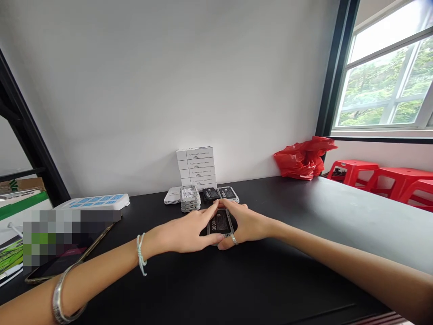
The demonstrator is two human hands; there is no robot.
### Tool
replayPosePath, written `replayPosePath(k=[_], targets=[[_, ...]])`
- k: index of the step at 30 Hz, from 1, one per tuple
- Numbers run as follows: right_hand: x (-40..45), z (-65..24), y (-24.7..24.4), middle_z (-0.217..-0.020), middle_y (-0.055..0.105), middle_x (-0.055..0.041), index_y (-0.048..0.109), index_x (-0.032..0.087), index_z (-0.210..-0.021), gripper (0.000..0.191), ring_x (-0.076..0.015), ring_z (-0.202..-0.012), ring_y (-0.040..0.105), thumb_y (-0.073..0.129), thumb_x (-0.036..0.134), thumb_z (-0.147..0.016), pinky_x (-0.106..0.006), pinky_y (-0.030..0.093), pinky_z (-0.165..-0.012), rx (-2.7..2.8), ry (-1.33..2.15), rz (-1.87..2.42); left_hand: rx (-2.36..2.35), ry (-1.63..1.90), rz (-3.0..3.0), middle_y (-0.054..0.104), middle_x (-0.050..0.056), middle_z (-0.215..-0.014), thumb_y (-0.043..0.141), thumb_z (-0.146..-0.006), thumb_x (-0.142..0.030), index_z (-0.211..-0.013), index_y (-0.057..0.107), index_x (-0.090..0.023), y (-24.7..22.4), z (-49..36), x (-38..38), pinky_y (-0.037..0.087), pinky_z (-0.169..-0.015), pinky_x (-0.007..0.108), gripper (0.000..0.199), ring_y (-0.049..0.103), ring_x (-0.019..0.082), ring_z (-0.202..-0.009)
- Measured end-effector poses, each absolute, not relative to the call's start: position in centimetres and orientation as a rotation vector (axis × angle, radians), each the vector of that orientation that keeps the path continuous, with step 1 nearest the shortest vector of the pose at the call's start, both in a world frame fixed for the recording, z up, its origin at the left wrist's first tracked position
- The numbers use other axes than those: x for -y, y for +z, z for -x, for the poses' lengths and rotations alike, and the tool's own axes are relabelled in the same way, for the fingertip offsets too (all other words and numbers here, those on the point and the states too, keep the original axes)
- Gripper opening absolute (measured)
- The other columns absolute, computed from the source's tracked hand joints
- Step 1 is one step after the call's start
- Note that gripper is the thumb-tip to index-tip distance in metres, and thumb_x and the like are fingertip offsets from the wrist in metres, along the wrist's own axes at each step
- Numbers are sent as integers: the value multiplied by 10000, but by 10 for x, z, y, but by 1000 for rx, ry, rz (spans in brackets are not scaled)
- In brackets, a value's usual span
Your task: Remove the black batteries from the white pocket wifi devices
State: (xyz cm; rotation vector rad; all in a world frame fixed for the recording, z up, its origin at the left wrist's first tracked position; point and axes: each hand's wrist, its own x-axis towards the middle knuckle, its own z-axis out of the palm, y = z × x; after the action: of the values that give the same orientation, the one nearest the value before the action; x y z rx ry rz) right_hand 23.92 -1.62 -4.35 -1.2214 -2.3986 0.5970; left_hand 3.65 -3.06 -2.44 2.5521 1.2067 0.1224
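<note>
Black tabletop [162,289]: left hand [189,231] and right hand [253,223], fingers curved, grip a battery-fitted device [221,221], partly hidden, probably light, stiff and slick, best held by its edges.

- A device [220,222] is sitting between the left hand [189,232] and the right hand [252,222].
- Behind it on the table [287,205], a device stack [190,197] is standing before boxes [199,166], covers [172,195] lying to its left.
- A bag [299,159] is resting at the back right corner.
- Stools [353,169] are standing farther right.
</note>
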Motion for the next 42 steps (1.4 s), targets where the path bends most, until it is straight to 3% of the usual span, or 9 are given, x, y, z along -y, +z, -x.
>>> replayPosePath(k=[5, 10, 13, 19, 24, 29, 33, 36, 42], targets=[[-9, -276, -22, -1312, 470, -98, 334, 252, -1278, 941, -314, -1170, 457, 814, 468, -498, -455, 352, -986, 2335, 441, 1134, -1204, 388, -2723, 104, 57, -1560, 440, -898, -534, -1478, 28, -293, -29, -18, 54, 223, -1128, 455, 752, 177, 279, -1405], [-52, -331, -6, -1404, 410, -109, 264, 275, -1255, 944, -301, -1083, 520, 814, 447, -506, -407, 470, -848, 2364, 653, 1279, -1187, 468, -2786, 545, 4, -1281, 477, -905, -388, -1232, 481, -313, -33, -6, 64, 399, -1001, 372, 335, 517, 220, -1153], [-70, -345, -11, -1410, 405, -98, 282, 284, -1223, 893, -314, -1083, 530, 806, 441, -517, -413, 479, -847, 2341, 693, 1409, -1251, 476, -2724, 614, -12, -1015, 462, -902, -345, -957, 547, -253, -35, -4, 58, 472, -779, 302, 136, 592, 168, -881], [-87, -339, -32, -1366, 448, -101, 372, 258, -1179, 792, -332, -1223, 462, 788, 415, -524, -412, 450, -947, 2343, 747, 1346, -1349, 419, -2670, 541, -29, -725, 401, -916, -369, -760, 444, -218, -38, -4, 56, 362, -543, 262, 221, 479, 132, -591], [-86, -337, -41, -1370, 459, -114, 418, 247, -1123, 711, -308, -1249, 446, 778, 440, -540, -377, 452, -944, 2312, 693, 1318, -1290, 411, -2674, 532, -26, -717, 352, -940, -359, -771, 441, -217, -41, -5, 56, 341, -556, 260, 238, 463, 134, -591], [-74, -325, -30, -1430, 350, -156, 337, 244, -1201, 653, -318, -1330, 322, 632, 563, -714, -468, 347, -1018, 2176, 453, 1305, -1222, 452, -2693, 531, -11, -747, 316, -951, -341, -749, 413, -209, -45, -6, 53, 337, -563, 264, 260, 475, 137, -603], [-62, -285, -17, -1300, 493, -96, 439, 258, -1143, 478, -281, -1272, 403, 552, 561, -791, -450, 355, -1002, 2237, 362, 1171, -1205, 435, -2731, 523, -11, -759, 314, -957, -329, -736, 418, -203, -47, -6, 53, 343, -564, 260, 275, 478, 132, -610], [-57, -246, -11, -1284, 529, -47, 481, 292, -1176, 566, -271, -1204, 476, 649, 579, -718, -411, 400, -972, 2444, 417, 1011, -1211, 423, -2738, 530, -9, -775, 325, -958, -334, -754, 439, -201, -46, -6, 53, 354, -570, 261, 269, 494, 132, -625], [-73, -191, -11, -1396, 389, -85, 319, 335, -1362, 830, -345, -1259, 398, 631, 683, -676, -510, 348, -1000, 2636, 480, 1007, -1205, 409, -2730, 533, -6, -777, 368, -943, -369, -764, 449, -203, -45, -5, 54, 367, -593, 271, 257, 503, 143, -646]])
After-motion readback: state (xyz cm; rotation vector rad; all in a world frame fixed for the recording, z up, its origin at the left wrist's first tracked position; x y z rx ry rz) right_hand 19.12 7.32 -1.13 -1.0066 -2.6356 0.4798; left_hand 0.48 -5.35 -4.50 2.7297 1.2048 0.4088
